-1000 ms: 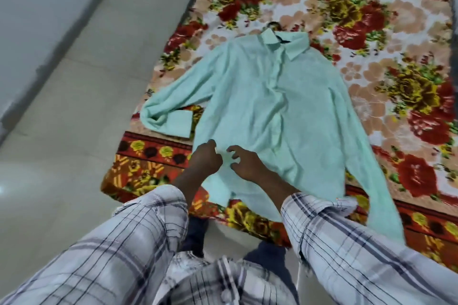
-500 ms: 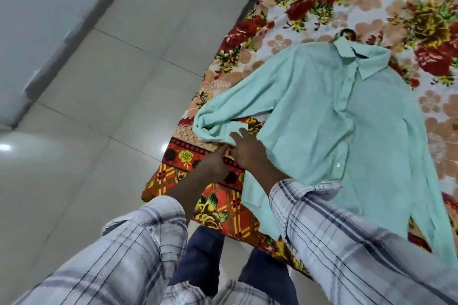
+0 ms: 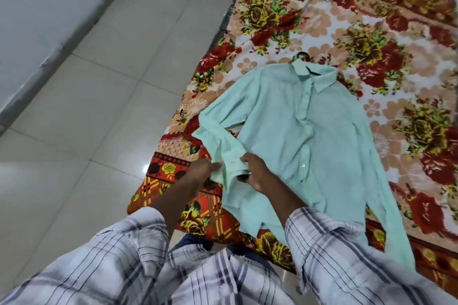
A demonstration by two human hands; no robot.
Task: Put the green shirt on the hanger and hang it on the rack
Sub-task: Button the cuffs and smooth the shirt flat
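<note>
Right now the green shirt (image 3: 297,136) lies face up on a bed covered with a floral blanket (image 3: 371,39), collar toward the far end, placket buttoned, body spread flat. A dark hanger hook (image 3: 301,55) pokes out just above the collar, and a dark strip shows inside the neck opening; the rest of the hanger is hidden under the cloth. One sleeve runs straight down the shirt's side toward the near edge of the bed, its end hanging past the blanket's red border. The other sleeve is folded back across the body, and its cuff (image 3: 233,163) is lifted off the blanket between the 2 hands.

The left hand (image 3: 202,172) is closed on the cuff's outer edge, fingers curled with cloth pinched in them. The right hand (image 3: 257,171) grips the cuff's other side, thumb on top and fingers wrapped beneath, so the cuff is stretched between both. Both forearms come out of rolled-up sleeves of a white plaid shirt (image 3: 138,262) with dark stripes; dark blue trousers show between them at the bed's edge.

The blanket has large red and yellow flowers on a pale ground and an orange-red checked border along its near side. Left of the bed is a floor of pale glossy tiles (image 3: 81,111) meeting a grey wall base. No rack appears in view.
</note>
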